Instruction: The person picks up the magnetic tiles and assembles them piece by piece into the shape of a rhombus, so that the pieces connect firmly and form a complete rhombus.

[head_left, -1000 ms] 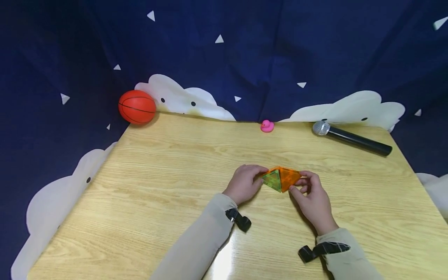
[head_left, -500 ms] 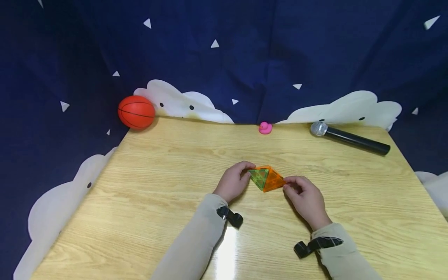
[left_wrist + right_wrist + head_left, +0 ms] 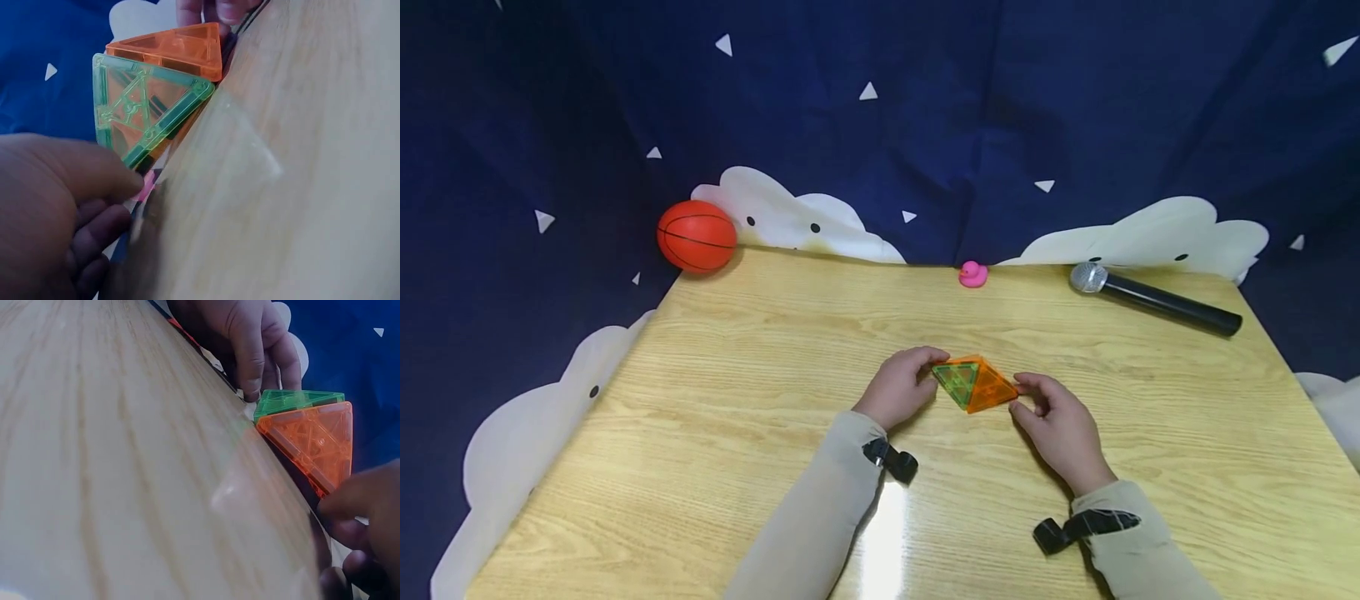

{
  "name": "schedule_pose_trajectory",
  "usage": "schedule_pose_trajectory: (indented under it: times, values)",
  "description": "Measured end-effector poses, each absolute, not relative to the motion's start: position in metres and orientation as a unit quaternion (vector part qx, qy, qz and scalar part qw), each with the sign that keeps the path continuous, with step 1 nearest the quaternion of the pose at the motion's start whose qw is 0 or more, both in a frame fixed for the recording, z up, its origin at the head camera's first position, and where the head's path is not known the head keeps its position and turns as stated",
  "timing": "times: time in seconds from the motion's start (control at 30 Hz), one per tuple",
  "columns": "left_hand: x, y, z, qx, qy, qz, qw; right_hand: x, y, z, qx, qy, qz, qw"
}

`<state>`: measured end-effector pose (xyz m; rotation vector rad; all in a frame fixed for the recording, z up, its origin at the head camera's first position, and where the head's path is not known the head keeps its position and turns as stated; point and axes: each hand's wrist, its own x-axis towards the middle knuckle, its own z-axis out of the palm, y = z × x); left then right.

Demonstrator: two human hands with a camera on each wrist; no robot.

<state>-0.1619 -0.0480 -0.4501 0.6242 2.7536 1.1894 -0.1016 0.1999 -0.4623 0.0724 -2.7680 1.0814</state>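
A small pyramid of see-through magnetic tiles stands on the wooden table. Its green triangular tile (image 3: pixel 957 382) faces front left, and an orange triangular tile (image 3: pixel 991 388) faces front right; more orange shows behind the green. My left hand (image 3: pixel 898 385) holds the pyramid's left corner, index finger behind and thumb in front. At the right corner, my right hand (image 3: pixel 1060 432) has thumb and index finger around the orange tip. In the left wrist view, the left thumb (image 3: pixel 115 178) lies right by the green tile's lower corner. The right wrist view shows right-hand fingertips (image 3: pixel 328 506) at the orange corner.
Toward the back edge of the table (image 3: pixel 760 375) sit a red basketball (image 3: pixel 697 237) at left, a pink rubber duck (image 3: pixel 973 275) mid-back and a black microphone (image 3: pixel 1157 300) at right. A dark blue curtain (image 3: pixel 805 92) with white clouds hangs behind.
The tile pyramid has shifted left and turned slightly, both hands moving along with it. Over the last half second, hands and pyramid have stayed nearly still.
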Motion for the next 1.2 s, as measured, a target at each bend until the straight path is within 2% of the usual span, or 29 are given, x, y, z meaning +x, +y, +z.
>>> schedule_pose_trajectory:
  times: [0.37,1.2]
  values:
    - [-0.1625,-0.0438,-0.4524,0.192,0.933,0.305,-0.003,-0.1054,0.1997,-0.4617,0.027,-0.935,0.342,0.092]
    - [-0.1610,-0.0433,-0.4567,0.168,0.875,0.453,-0.014,-0.1078,0.1983,-0.4644,-0.015,-0.886,0.439,0.149]
